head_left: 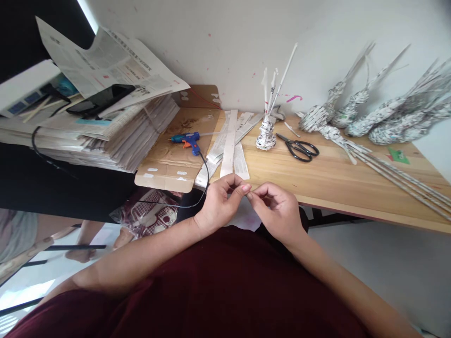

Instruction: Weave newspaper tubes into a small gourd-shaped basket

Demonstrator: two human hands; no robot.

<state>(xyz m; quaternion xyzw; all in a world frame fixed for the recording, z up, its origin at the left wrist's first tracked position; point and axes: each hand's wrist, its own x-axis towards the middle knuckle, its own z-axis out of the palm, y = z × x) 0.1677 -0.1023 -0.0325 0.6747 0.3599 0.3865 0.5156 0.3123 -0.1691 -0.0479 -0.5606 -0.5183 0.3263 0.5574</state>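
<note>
Just off the table's front edge, my left hand (pixel 225 199) and my right hand (pixel 276 209) meet with fingertips pinched together. Whatever lies between the fingers, if anything, is too small or hidden to make out. Beyond my left hand, flat newspaper strips (pixel 230 145) overlap on the wooden table (pixel 338 183). Behind them to the right, a small woven newspaper piece (pixel 266 134) stands upright with several thin paper rods rising from its top. Black-handled scissors (pixel 299 149) rest to its right, blades slightly apart.
On cardboard (pixel 165 173) at left lies a blue glue gun (pixel 188 141), its cable hanging past the front edge. A newspaper stack (pixel 141 136) carries a black phone (pixel 102 99). Several woven paper pieces (pixel 391 129) line the right. Another person's legs (pixel 88 239) show at lower left.
</note>
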